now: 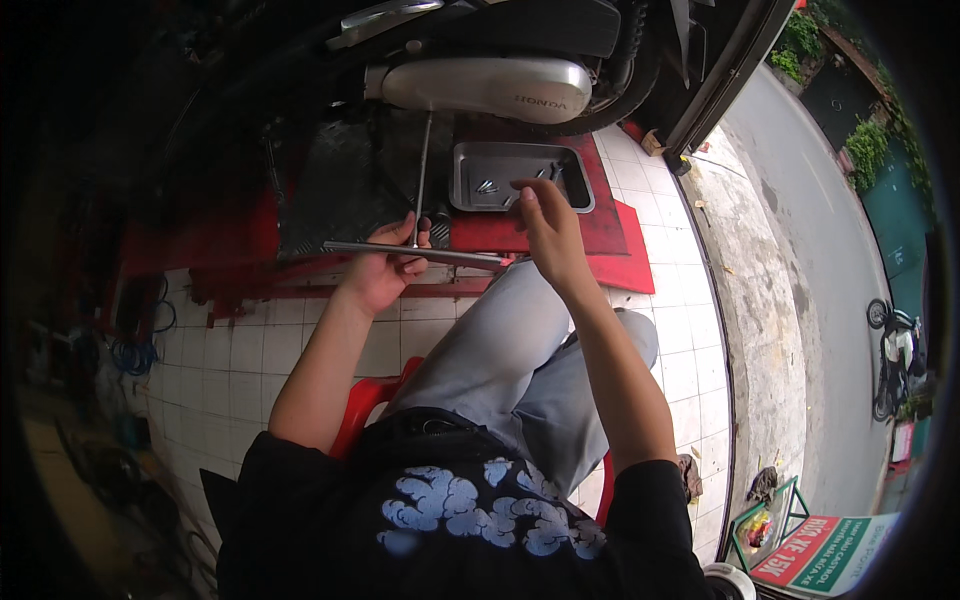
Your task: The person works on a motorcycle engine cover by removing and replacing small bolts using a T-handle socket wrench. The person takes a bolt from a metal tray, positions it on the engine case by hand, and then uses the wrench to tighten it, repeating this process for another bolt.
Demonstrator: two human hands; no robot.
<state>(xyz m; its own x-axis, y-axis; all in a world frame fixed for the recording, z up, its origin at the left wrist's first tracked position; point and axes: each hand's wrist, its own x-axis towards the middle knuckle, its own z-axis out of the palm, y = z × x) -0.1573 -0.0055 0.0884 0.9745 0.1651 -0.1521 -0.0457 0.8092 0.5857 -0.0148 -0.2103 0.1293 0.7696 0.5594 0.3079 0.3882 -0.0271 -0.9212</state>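
Note:
My left hand point(395, 260) is closed on a long T-handle wrench point(460, 256), its crossbar horizontal. The shaft rises to beneath the silver engine cover point(480, 88) of a motorcycle point(550, 30); whether its tip engages a bolt is too small to tell. My right hand point(545, 225) is raised at the front of a metal tray point(463, 178), fingers loosely curled and apart, with nothing visible in them. The tray holds small bolts point(487, 187) and a dark tool point(555, 172).
The red lift platform point(610, 235) has a black plate point(330, 190). I sit on a red stool point(362, 405) over white tiles. Blue hoses point(135, 355) lie left. A doorway edge, street point(800, 250), parked scooter point(890, 360) and signboard point(810, 550) are at right.

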